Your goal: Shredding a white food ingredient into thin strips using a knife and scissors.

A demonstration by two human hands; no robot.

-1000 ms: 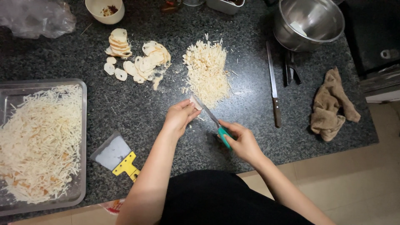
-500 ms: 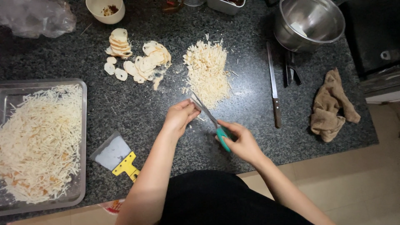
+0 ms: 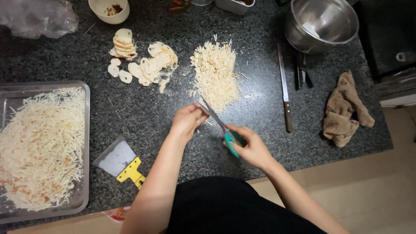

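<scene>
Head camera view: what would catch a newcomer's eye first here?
At the middle of the dark stone counter, the right hand holds teal-handled scissors, blades pointing at the left hand, just below a heap of pale shreds. At the left edge a metal tray brims with the same shreds. Round pale slices lie at upper left, a steel bowl at upper right.

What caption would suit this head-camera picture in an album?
Right hand works teal-handled scissors against something in the left hand, beside a pile of pale shreds.
</scene>
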